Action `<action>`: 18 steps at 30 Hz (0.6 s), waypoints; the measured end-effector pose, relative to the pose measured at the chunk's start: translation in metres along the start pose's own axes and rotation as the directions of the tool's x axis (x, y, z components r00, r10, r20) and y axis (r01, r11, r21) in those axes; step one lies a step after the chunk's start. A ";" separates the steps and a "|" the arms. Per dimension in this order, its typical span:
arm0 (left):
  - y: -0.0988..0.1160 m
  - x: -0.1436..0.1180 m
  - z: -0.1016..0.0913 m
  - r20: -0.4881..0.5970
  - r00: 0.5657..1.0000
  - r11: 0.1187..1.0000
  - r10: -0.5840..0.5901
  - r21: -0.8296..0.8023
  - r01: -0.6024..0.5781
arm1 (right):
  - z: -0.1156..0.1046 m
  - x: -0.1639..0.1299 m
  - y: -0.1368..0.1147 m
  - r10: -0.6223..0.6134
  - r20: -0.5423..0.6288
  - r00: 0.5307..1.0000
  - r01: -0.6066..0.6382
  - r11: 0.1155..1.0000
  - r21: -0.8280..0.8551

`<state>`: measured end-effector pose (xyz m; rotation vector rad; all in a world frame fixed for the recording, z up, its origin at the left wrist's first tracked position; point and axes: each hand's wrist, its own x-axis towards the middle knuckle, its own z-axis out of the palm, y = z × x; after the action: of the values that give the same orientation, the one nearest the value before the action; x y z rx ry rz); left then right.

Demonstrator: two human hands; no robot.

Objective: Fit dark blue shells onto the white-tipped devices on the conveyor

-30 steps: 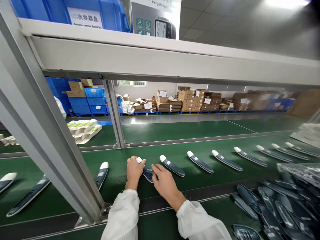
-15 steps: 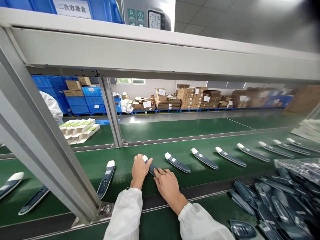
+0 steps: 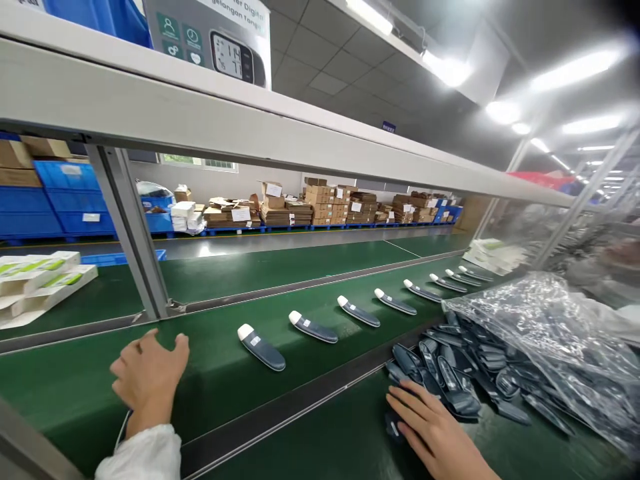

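My left hand [image 3: 150, 377] is over the green belt at the left, thumb and bent fingers apart, with nothing visible between them. A slim dark and white edge shows beside its wrist, mostly hidden by the arm. My right hand [image 3: 433, 423] reaches out flat with stretched fingers at the lower right. Its fingertips lie over or against a small dark blue plastic part [image 3: 393, 427], partly covered. Just beyond is a heap of dark blue plastic casing parts [image 3: 455, 383]. Nearest my left hand on the belt lies a slender dark blue casing with a white tip [image 3: 264, 350].
Several similar white-tipped casings [image 3: 314, 328] lie slanted in a row along the belt [image 3: 210, 380]. Clear plastic bagging [image 3: 545, 327] covers part of the heap. A metal post [image 3: 130, 230] and an overhead shelf beam [image 3: 280, 137] frame the station. White-green cartons [image 3: 43, 280] stand left.
Both hands have left the casing they were touching together and moved apart, left hand leftward, right hand to the heap's near edge. The view has swung right.
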<state>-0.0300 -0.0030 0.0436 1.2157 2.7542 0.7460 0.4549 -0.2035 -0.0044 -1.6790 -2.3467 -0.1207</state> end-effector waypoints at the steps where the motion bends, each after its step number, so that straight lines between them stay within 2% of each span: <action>1: -0.003 0.004 0.001 0.068 0.997 1.000 -0.026 0.019 0.025 | 0.002 -0.007 0.005 0.012 0.007 1.000 -0.012 1.000 -0.019; 4: -0.010 0.014 0.005 0.267 0.963 1.000 -0.018 0.019 0.013 | 0.012 -0.009 -0.001 0.053 -0.028 0.998 -0.052 0.998 0.026; 6: -0.014 0.016 0.007 0.334 0.942 1.000 0.015 -0.021 -0.008 | 0.016 0.005 -0.018 0.080 -0.070 0.994 -0.069 0.988 0.141; 8: -0.016 0.015 0.009 0.332 0.943 0.998 0.032 -0.067 -0.010 | 0.020 0.027 -0.041 0.081 -0.094 0.992 -0.049 0.951 0.304; 12: -0.012 0.004 0.017 0.257 0.965 0.990 0.045 -0.141 -0.008 | 0.031 0.093 -0.100 -0.004 -0.118 0.993 0.072 0.813 0.578; 15: -0.006 -0.005 0.025 0.234 0.970 0.985 0.069 -0.168 -0.029 | 0.047 0.148 -0.155 -0.003 -0.126 0.992 0.087 0.743 0.664; 18: -0.003 -0.011 0.032 0.217 0.970 0.981 0.111 -0.181 -0.072 | 0.064 0.192 -0.206 0.016 -0.098 0.995 0.053 0.750 0.659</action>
<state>-0.0173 0.0006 0.0121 1.3100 2.4128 0.7806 0.1933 -0.0816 -0.0019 -1.2474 -1.9766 0.5580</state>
